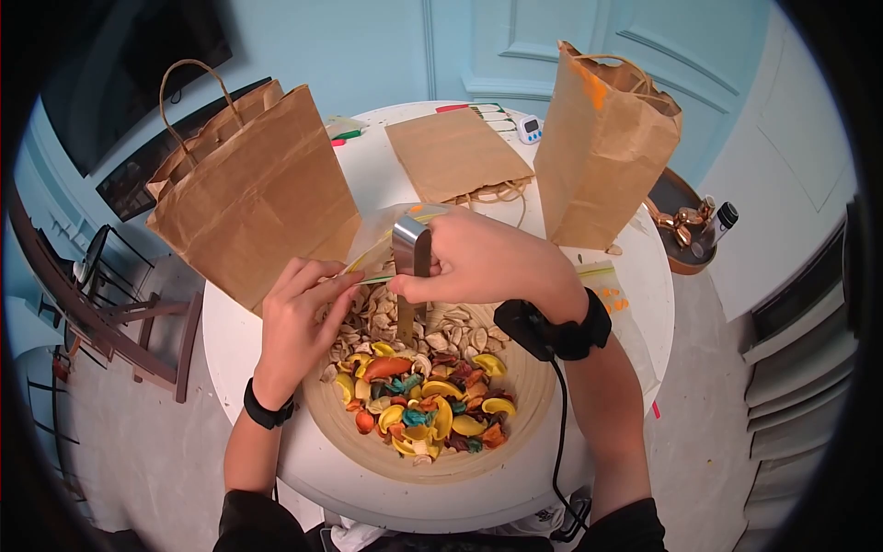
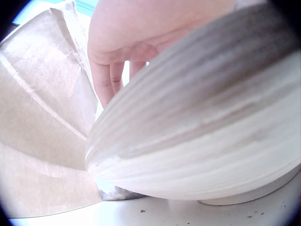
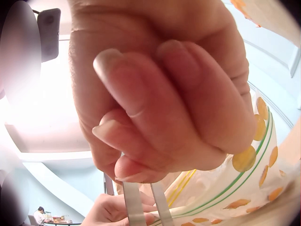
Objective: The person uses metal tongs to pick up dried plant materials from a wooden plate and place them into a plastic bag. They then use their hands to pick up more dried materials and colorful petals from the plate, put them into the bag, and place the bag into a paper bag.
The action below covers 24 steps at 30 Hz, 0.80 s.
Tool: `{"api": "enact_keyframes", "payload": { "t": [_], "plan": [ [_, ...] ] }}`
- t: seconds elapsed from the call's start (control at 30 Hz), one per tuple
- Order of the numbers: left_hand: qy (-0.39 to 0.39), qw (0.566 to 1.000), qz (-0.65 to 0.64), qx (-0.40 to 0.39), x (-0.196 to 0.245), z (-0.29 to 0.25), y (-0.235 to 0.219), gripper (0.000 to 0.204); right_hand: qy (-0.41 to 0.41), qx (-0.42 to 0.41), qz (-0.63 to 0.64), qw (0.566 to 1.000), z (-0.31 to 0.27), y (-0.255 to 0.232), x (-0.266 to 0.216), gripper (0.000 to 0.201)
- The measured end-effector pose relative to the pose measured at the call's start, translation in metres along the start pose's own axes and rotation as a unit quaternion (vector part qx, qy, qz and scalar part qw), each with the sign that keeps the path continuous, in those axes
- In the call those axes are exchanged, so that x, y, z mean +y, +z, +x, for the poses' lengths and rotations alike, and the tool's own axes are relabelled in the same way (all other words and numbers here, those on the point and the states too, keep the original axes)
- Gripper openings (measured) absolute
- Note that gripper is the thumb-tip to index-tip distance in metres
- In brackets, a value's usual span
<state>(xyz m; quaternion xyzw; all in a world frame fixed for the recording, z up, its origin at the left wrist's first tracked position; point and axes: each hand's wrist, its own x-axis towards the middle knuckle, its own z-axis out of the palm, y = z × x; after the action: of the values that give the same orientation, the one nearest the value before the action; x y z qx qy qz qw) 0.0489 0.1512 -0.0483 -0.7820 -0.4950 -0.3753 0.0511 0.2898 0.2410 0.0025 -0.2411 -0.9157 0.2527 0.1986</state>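
My right hand (image 1: 492, 253) grips shiny metal tongs (image 1: 411, 244) near their bent top, and their arms point down into a wide pale wooden bowl (image 1: 414, 472). With thumb and fingertips, my left hand (image 1: 299, 304) pinches the edge of a clear zip bag (image 1: 372, 237). Green and yellow seal lines and orange prints mark the zip bag (image 3: 214, 201) in the right wrist view. Beige dried pieces (image 1: 474, 339) fill the bowl's far part; yellow, orange, red and teal dried petals (image 1: 441, 414) lie nearer me. The bowl's side (image 2: 197, 117) covers the left fingertips in the left wrist view.
Brown paper bags stand at left (image 1: 262, 193) and right (image 1: 598, 152). A flat paper bag (image 1: 455, 152) lies between them, with a small timer (image 1: 530, 130) nearby. Another printed zip bag (image 1: 612, 308) lies right of the bowl. A cable (image 1: 559, 442) hangs from the right wrist camera.
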Motion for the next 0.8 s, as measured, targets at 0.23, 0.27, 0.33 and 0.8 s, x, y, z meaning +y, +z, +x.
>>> {"api": "enact_keyframes", "payload": {
  "t": [0.23,0.27,0.33,0.8],
  "plan": [
    [0.001,1.000,0.003,0.000,0.000,-0.001,0.000,0.026,0.031,-0.027,0.022,0.999,0.000,-0.006,-0.007,0.051],
    [0.002,1.000,0.003,0.000,-0.001,-0.001,0.000,0.026,0.027,-0.027,0.028,0.999,0.001,-0.006,-0.006,0.050],
    [0.004,1.000,0.004,0.000,-0.001,-0.001,0.000,0.026,0.019,-0.027,0.041,0.999,0.001,-0.005,-0.005,0.049],
    [0.012,1.000,0.007,-0.004,0.000,0.000,-0.001,0.026,0.114,-0.004,0.078,0.990,-0.014,-0.034,-0.019,0.053]
  ]
}}
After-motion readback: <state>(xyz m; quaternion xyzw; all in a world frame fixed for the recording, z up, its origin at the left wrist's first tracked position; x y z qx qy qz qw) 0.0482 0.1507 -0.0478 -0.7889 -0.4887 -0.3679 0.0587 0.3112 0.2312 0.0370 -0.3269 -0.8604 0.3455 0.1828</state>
